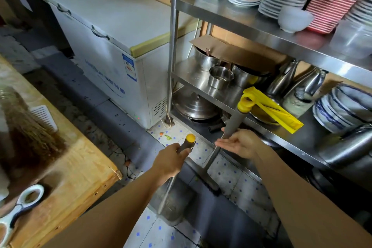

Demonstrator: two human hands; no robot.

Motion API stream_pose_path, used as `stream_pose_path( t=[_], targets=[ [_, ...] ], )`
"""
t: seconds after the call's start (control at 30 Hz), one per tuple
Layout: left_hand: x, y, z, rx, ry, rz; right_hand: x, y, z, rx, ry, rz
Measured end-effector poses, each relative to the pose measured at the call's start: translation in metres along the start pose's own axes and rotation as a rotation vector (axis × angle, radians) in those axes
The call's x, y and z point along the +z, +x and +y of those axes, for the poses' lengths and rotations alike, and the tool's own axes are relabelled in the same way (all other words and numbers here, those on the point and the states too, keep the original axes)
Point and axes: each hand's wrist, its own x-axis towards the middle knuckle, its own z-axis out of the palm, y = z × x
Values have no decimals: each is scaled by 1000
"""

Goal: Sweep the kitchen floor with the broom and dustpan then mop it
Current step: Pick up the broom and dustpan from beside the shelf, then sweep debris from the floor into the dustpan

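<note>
Head view: left hand [171, 162] grips the dustpan [173, 205] handle; right hand [239, 144], fingers straight, touches the broom [231, 127] handle beside the shelf [281, 139].

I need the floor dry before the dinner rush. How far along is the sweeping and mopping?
Still sweeping. The left hand grips the dustpan handle, and the dustpan already holds some dirt. The right hand lies open against the broom handle, with the brush head at the pan. Food scraps remain on the tiles near the freezer. No mop is visible, so mopping is left.
</note>
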Motion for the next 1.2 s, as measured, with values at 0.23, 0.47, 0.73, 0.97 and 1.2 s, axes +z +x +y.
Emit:
stream_pose_path(
  t=[0.23, 0.47, 0.73, 0.97, 1.2],
  targets=[
    [-7, 13, -12, -20, 287, 0, -8, 22, 13, 134, 228, 32],
    [3, 26, -2, -81, 399, 17, -34, 75, 38, 279, 226, -53],
    [18, 29, 27, -206, 470, 118, -50, 88, 3, 255, -94, -85],
    [38, 26, 45, -215, 564, 145, -87, 121, 1, 614, 3, -327],
    [52, 44, 46, -180, 578, 162, -128, 153, 36, 653, 41, -100]
  ],
)
